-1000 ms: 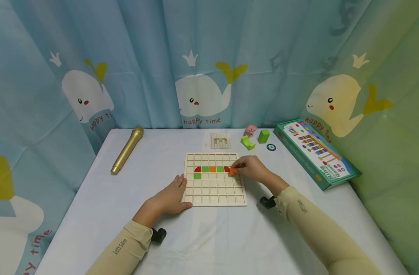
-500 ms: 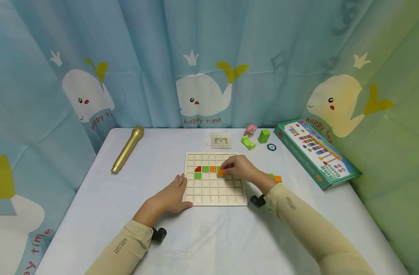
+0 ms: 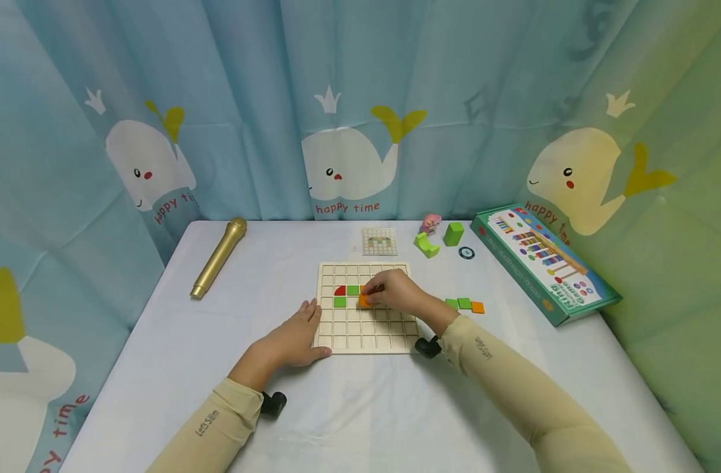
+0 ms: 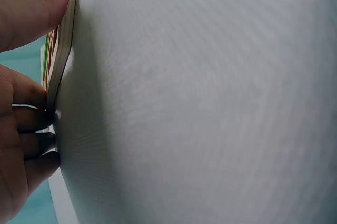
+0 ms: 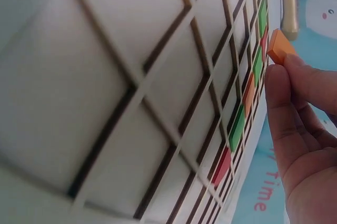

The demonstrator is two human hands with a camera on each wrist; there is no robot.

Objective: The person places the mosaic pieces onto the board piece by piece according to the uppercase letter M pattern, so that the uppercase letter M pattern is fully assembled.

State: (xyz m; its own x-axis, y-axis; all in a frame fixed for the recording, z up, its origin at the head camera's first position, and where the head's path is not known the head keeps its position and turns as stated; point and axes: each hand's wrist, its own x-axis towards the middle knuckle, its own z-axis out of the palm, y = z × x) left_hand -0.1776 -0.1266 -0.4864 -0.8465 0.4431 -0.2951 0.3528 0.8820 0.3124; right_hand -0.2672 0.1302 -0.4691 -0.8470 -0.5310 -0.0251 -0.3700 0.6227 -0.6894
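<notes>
Leftward across the grid board (image 3: 369,325) is where the right hand (image 3: 396,292) has gone since a moment ago, carrying the orange tile (image 3: 365,301) from the board's right side to about its middle, and three loose tiles (image 3: 464,305) it had been covering now show on the table (image 3: 360,407) to the right. Its fingertips pinch the orange tile, held just over the second filled row, beside the green tile (image 3: 339,302) there; the wrist view shows the tile (image 5: 280,46) lifted a little off the cells. The left hand (image 3: 289,341) lies flat with fingers relaxed, pressed against the board's near left edge, holding nothing. A gold microphone (image 3: 218,257) rests well off to the left, a toy box (image 3: 544,263) to the right.
</notes>
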